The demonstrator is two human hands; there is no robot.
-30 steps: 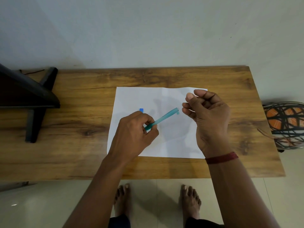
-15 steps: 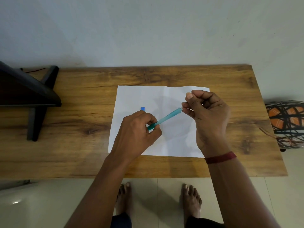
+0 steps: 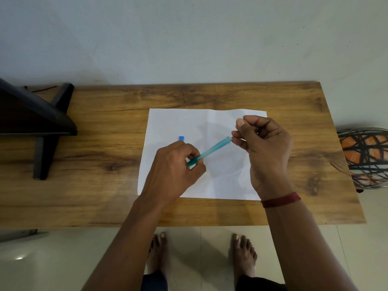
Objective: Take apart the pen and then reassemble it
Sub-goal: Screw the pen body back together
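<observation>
Hands meet over a white sheet on a wooden table, seen from my head camera looking down. My left hand is curled closed around the lower end of a teal pen, thumb and fingers wrapped on the barrel. My right hand is closed in a pinch, fingertips touching the pen's upper end. I cannot tell whether that pinch holds a separate small part or only the pen's tip; the spot is too small to read.

The pen is held above the sheet, not lying on it. Its long axis runs on a slant, from low left inside my left fist up and to the right, where it ends at my right fingertips. So the free end points straight at my right hand, which is the nearer one to that end. I judge that any next pull, push or twist must run along this slanted line, with my left hand bracing the barrel.

A small blue piece lies on the sheet just beyond my left hand, apart from the pen. It may be a pen part, though I cannot be sure.

No brand, label or writing is readable on the pen, the sheet or the blue piece.
</observation>
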